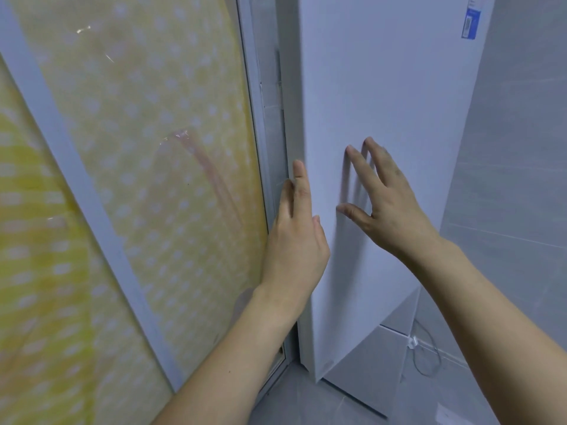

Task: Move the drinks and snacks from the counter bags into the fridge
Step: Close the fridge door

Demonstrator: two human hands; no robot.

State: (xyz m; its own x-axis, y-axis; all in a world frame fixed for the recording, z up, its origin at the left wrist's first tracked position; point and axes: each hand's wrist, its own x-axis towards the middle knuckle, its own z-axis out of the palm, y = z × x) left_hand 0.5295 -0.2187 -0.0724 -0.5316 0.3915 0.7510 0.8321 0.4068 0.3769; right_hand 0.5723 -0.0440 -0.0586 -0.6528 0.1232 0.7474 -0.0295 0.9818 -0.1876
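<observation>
Both hands are at the white fridge door, which fills the right half of the view and looks shut. The left hand reaches with straight fingers to the door's left edge, beside the narrow gap next to the glass panel with its yellow dotted curtain, probably feeling for a place to pull. The right hand spreads flat fingers at the door face, likely to steady it. Neither grip holds anything. No drinks, snacks or bags are in view. A cable lies on the floor at the far right.
</observation>
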